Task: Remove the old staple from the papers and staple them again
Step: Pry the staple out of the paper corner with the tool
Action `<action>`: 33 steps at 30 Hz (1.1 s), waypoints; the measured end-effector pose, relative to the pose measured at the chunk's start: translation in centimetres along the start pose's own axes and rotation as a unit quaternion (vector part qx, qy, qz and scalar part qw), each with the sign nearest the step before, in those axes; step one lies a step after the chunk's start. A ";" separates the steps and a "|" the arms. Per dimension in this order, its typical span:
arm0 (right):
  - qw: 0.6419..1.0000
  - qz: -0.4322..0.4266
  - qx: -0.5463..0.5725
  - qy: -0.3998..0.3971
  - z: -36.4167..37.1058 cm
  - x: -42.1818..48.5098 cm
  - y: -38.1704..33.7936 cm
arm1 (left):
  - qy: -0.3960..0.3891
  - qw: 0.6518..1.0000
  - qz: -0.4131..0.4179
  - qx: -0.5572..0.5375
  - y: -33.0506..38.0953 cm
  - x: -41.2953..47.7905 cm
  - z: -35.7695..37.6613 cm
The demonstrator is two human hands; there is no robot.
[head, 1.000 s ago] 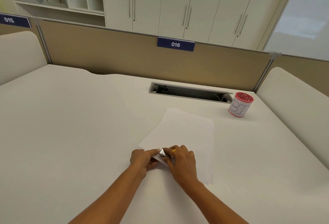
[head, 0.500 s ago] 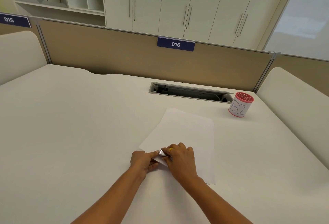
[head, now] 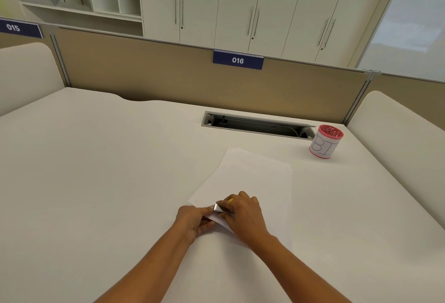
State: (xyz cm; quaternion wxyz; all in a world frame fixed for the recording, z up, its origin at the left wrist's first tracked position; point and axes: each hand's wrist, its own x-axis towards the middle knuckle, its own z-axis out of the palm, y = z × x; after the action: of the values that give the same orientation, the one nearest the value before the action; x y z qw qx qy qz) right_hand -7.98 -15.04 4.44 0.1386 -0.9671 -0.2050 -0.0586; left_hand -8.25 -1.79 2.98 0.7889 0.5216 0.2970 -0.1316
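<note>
Head view. The white paper sheets (head: 250, 177) lie flat on the off-white table (head: 96, 182), skewed, with the near left corner lifted off the surface. The left hand (head: 192, 220) has its fingers curled and pinches that raised corner. The right hand (head: 245, 213), which wears a gold ring (head: 231, 201), is closed round a small silvery metal tool (head: 220, 207) set against the same corner, and its end touches the left fingertips. I cannot tell whether the tool is a staple remover or a stapler. The staple itself is too small to see.

A round red-rimmed tub (head: 325, 142) with handwriting on its side stands well apart at the far right, near the cable slot.

Assessment: the work is at the corner, most likely freeing the old staple, and restapling is not yet done.

Recommendation: keep the left pinch just beside the staple so the sheets do not shift or tear. Work the tool under the staple's crown and lift evenly rather than twisting. Keep the sheet edges aligned for the new staple.
</note>
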 end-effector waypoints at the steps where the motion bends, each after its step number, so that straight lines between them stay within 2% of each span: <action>1: 1.000 -0.001 0.004 0.002 0.1 0.0 0.1 | 0.000 1.000 0.002 -0.004 0.0 0.0 0.0; 6: 1.000 0.023 0.016 -0.004 0.6 0.1 0.5 | -0.001 1.000 0.005 -0.007 -0.1 0.0 0.1; 13: 0.997 0.028 0.062 0.021 0.6 -0.1 0.7 | -0.025 0.999 -0.031 -0.009 0.3 -0.2 -0.1; 17: 0.997 0.035 0.068 0.012 0.3 -0.2 0.7 | -0.048 0.998 -0.044 0.000 0.4 0.1 -0.5; 23: 0.999 0.030 0.037 -0.026 -0.2 -0.1 0.0 | -0.040 0.998 -0.046 0.017 0.3 0.1 -0.6; 26: 1.000 -0.008 0.015 0.001 0.3 -0.1 0.1 | -0.032 0.998 -0.046 0.014 0.2 0.2 -0.6; 29: 0.993 -0.064 -0.053 0.082 1.1 0.3 0.3 | -0.018 0.999 -0.042 0.005 0.1 0.4 -0.5; 33: 0.986 -0.071 -0.092 0.119 2.0 0.4 0.4 | -0.007 0.999 -0.032 0.009 0.1 0.3 -0.4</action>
State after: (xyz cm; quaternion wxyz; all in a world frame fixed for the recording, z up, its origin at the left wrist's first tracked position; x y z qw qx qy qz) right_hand -7.35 -14.60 2.47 0.0681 -0.9449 -0.2490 -0.2011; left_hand -8.08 -1.40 2.72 0.7819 0.5177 0.3065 -0.1633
